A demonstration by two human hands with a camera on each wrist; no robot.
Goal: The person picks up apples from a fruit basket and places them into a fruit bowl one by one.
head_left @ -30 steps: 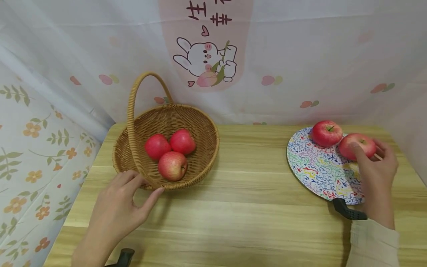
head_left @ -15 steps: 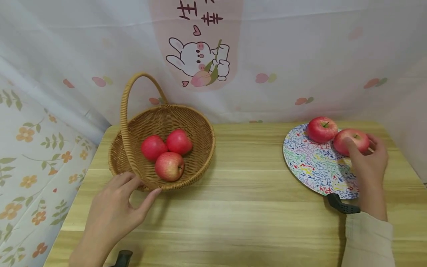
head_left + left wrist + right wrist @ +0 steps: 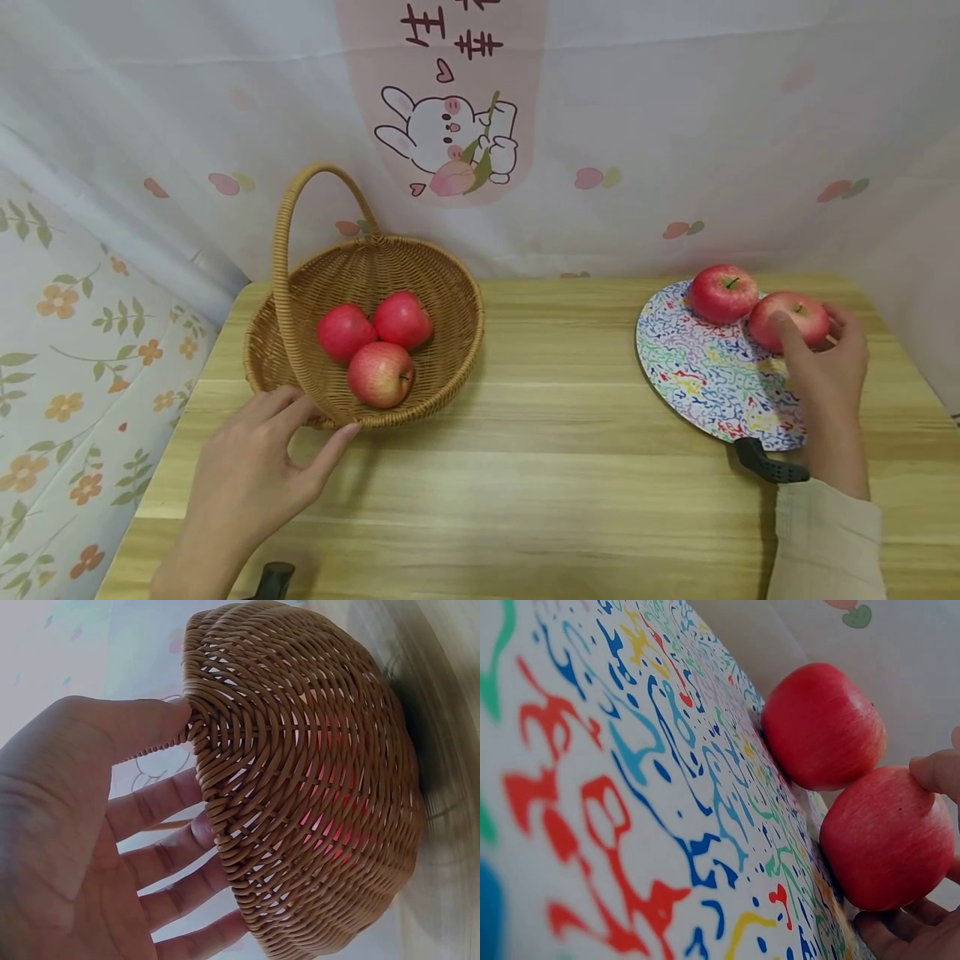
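Observation:
At the left, my left hand (image 3: 251,467) holds the near rim of a wicker basket (image 3: 450,367) with a tall arched handle. The left wrist view has the thumb on the rim of the basket (image 3: 300,765) and the fingers reaching behind it. Three red apples (image 3: 381,374) lie together in the basket. On the right, my right hand (image 3: 832,375) grips a red apple (image 3: 783,321) on a round board with a colourful squiggle pattern (image 3: 697,375). Another apple (image 3: 723,293) sits right beside it, also seen as the upper apple (image 3: 821,727) in the right wrist view.
Both things stand on a light wooden table (image 3: 525,467), with a wide stretch of tabletop between them. A white printed curtain (image 3: 637,125) hangs along the back, and a floral cloth (image 3: 67,400) covers the left side. Black wrist-camera mounts (image 3: 768,462) sit at the wrists.
The head view has shifted slightly. Both hands stay where they were, the left at the basket rim and the right around the same apple on the board.

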